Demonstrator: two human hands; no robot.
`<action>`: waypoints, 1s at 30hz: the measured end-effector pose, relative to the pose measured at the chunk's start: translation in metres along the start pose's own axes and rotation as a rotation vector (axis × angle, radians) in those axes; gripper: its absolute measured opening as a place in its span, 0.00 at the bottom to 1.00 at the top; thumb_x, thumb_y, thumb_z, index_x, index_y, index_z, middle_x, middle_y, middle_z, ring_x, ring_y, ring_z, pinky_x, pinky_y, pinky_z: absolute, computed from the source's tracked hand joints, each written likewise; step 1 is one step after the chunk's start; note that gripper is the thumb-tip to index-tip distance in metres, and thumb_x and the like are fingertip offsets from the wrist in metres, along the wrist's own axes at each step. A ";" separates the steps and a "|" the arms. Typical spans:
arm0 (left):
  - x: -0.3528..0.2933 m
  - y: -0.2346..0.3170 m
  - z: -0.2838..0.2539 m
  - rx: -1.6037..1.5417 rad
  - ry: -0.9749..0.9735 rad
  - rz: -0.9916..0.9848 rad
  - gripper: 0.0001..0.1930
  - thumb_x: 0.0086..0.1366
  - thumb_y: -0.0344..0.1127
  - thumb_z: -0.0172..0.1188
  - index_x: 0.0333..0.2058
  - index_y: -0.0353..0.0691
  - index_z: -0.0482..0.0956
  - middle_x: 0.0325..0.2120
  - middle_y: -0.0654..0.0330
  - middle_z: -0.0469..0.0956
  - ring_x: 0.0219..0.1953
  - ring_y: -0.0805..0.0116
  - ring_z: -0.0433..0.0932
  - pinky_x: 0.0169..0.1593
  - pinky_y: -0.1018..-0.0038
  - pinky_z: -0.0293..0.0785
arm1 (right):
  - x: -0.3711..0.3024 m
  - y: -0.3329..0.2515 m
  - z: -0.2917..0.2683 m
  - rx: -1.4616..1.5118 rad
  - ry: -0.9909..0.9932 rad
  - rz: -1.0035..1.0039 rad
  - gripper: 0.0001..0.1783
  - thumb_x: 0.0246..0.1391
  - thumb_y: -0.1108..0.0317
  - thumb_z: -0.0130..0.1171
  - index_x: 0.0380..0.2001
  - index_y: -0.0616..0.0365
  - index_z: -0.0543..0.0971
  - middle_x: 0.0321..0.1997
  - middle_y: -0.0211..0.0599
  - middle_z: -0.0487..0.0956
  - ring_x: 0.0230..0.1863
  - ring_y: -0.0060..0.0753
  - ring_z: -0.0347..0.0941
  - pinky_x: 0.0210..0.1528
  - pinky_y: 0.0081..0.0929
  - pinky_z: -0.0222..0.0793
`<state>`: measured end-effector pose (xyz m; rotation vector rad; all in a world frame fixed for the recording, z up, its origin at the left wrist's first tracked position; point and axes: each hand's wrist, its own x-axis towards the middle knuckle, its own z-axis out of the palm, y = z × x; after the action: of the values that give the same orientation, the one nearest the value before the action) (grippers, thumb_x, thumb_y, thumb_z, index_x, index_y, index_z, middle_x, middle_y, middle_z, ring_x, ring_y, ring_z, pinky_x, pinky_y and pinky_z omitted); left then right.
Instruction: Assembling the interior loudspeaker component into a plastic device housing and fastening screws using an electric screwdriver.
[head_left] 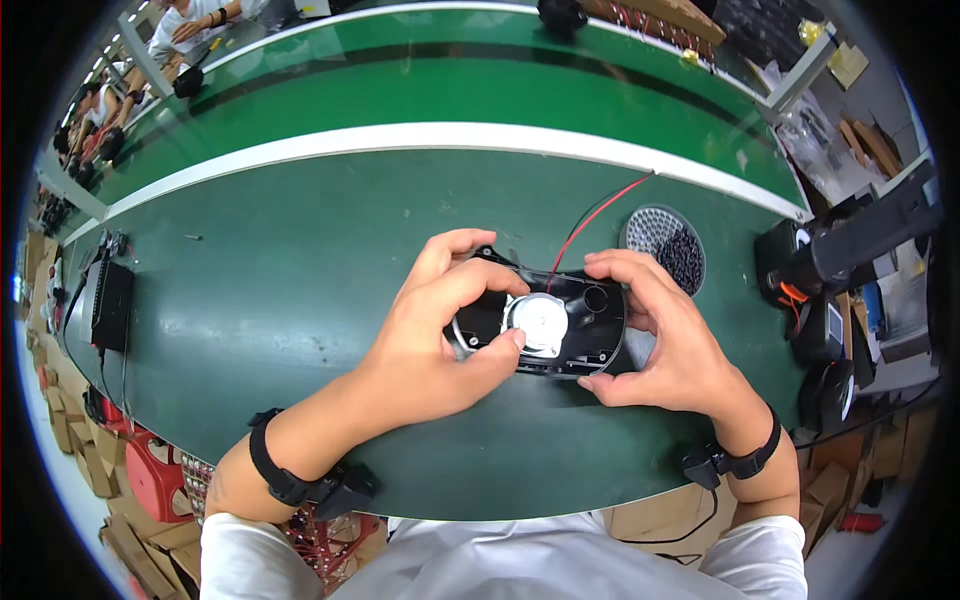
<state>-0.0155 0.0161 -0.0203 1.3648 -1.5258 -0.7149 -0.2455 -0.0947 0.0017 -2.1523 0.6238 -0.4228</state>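
Note:
A black plastic housing point(588, 342) is held open side up above the green bench, in front of me. Inside it sits a silvery round speaker point(541, 321) on a square frame. My left hand point(432, 325) pinches this speaker at its left side between thumb and finger, while another finger reaches the housing's upper left edge. My right hand point(678, 340) grips the housing's right end, fingers on the far edge and thumb on the near one. From the speaker, a red and black wire pair point(603, 207) runs up and away to the right.
A round dish point(641, 228) of small black screws stands behind my right hand. At the bench's right edge are a black stand point(850, 235) and devices; a black box point(107, 305) with cables sits at the left. Beyond the white rail point(400, 136) runs a green conveyor point(420, 90). People work at far left.

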 end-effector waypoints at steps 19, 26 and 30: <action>0.007 0.005 0.015 0.272 0.011 0.071 0.23 0.40 0.33 0.71 0.39 0.34 0.82 0.40 0.52 0.80 0.58 0.52 0.67 0.55 0.62 0.68 | -0.006 0.016 0.007 -0.086 0.057 -0.195 0.53 0.26 0.67 0.76 0.61 0.67 0.65 0.64 0.56 0.66 0.64 0.53 0.64 0.64 0.41 0.61; 0.007 0.004 0.015 0.313 0.002 0.097 0.22 0.40 0.33 0.71 0.39 0.33 0.82 0.40 0.52 0.80 0.58 0.52 0.67 0.55 0.63 0.68 | -0.007 0.015 0.008 -0.077 0.066 -0.194 0.53 0.25 0.69 0.75 0.62 0.66 0.65 0.64 0.57 0.66 0.64 0.52 0.64 0.63 0.41 0.61; 0.007 0.004 0.017 0.297 0.022 0.108 0.22 0.40 0.33 0.72 0.38 0.33 0.82 0.41 0.51 0.79 0.58 0.52 0.67 0.54 0.63 0.69 | -0.007 0.015 0.005 -0.089 0.065 -0.204 0.53 0.25 0.69 0.75 0.62 0.66 0.65 0.64 0.57 0.65 0.64 0.52 0.64 0.63 0.40 0.61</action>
<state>-0.0323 0.0074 -0.0212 1.4870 -1.7241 -0.4162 -0.2531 -0.0951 -0.0144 -2.3046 0.4670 -0.5868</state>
